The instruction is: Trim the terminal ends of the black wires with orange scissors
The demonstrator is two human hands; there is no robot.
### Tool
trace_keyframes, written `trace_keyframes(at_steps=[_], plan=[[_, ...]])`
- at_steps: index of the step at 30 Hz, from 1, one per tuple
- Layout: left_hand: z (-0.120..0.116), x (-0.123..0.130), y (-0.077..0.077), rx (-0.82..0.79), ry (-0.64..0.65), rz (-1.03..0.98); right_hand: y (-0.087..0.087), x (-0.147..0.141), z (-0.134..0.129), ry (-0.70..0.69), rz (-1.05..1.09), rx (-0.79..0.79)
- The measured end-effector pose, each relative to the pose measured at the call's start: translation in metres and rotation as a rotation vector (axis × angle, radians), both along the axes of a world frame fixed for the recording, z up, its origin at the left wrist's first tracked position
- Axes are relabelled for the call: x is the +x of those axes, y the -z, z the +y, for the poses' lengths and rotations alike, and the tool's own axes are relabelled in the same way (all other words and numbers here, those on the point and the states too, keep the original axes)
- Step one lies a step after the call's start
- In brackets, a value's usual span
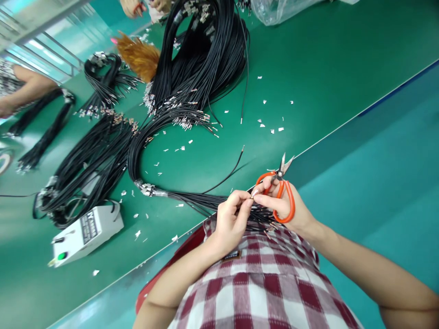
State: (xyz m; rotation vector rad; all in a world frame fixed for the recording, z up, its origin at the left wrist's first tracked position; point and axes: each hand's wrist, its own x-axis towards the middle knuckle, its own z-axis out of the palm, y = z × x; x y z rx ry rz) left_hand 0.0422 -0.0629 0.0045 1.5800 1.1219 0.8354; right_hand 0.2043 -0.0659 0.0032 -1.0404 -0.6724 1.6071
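Close to my body, my left hand (pixel 234 219) pinches the end of a black cable between thumb and fingers. My right hand (pixel 286 203) meets it there, its thumb and forefinger touching that cable tip. Orange-handled scissors (pixel 290 205) hang on my right hand, their blades parted and pointing away from me. Under my hands runs a bundle of black cables (pixel 195 198), bound with clear wrap near its white connectors (pixel 147 188). Its loose ends spread over my checked apron, partly hidden by my hands. One single cable (pixel 229 172) sticks out apart from the bundle.
A big pile of black cables (pixel 219 50) lies at the back, beside a brown feather duster (pixel 139 55). More cable bundles (pixel 92 155) and a white box with a green button (pixel 89 233) are at left. White scraps dot the green table (pixel 325 82). Co-workers' arms (pixel 30 87) show behind.
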Motion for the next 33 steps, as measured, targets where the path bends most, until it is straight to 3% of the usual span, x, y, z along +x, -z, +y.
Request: trace_keyframes(at_steps=[5, 8, 13, 17, 21, 25, 27, 29, 33], plan=[[0.002, 0.000, -0.004, 0.090, 0.073, 0.043, -0.012, 0.017, 0.007, -0.144, -0.169, 0.091], [0.003, 0.001, -0.007, 0.189, 0.152, 0.101, -0.031, 0.030, 0.014, -0.299, -0.465, 0.191], [0.004, 0.000, -0.007, 0.332, 0.361, 0.285, -0.060, 0.041, 0.024, -0.627, -1.148, 0.274], [0.003, 0.000, -0.007, 0.343, 0.451, 0.359, -0.063, 0.041, 0.028, -0.768, -1.271, 0.406], [0.004, -0.002, -0.009, 0.367, 0.476, 0.359, -0.047, 0.045, 0.032, -0.789, -1.030, 0.313], [0.004, -0.006, -0.008, 0.497, 0.410, 0.251, -0.021, 0.043, 0.031, -0.777, -0.276, -0.075], [0.004, -0.005, -0.004, 0.632, 0.314, 0.186, -0.009, 0.038, 0.024, -0.665, 0.079, -0.282], [0.005, -0.003, -0.001, 0.774, 0.219, 0.163, -0.001, 0.031, 0.014, -0.532, 0.293, -0.422], [0.009, 0.004, 0.000, 0.844, 0.103, 0.148, 0.004, 0.023, -0.006, -0.494, 0.459, -0.385]])
